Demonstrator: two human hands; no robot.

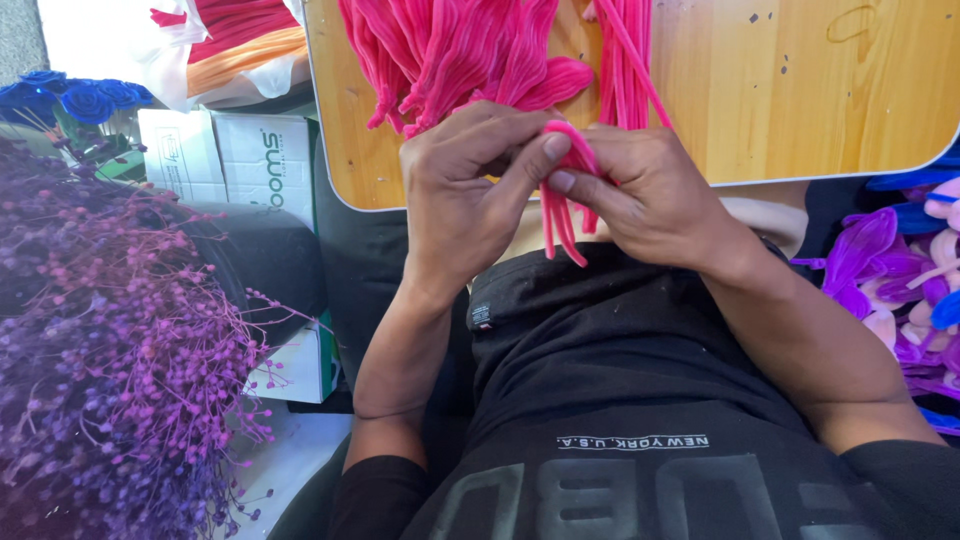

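Note:
My left hand point(465, 195) and my right hand point(655, 195) meet over the near edge of a wooden table point(800, 90). Together they pinch a small bundle of bright pink pipe cleaners point(562, 215), whose ends hang down toward my lap. My left thumb presses on the top of the bundle, and my right fingers wrap it from the other side. A larger heap of pink pipe cleaners point(470, 50) lies on the table just beyond my hands.
A mass of purple dried sprigs point(110, 350) fills the left. Blue artificial roses point(85, 100) and white cardboard boxes point(240, 160) stand behind it. Purple and pink shaped pieces point(905, 270) lie at the right edge.

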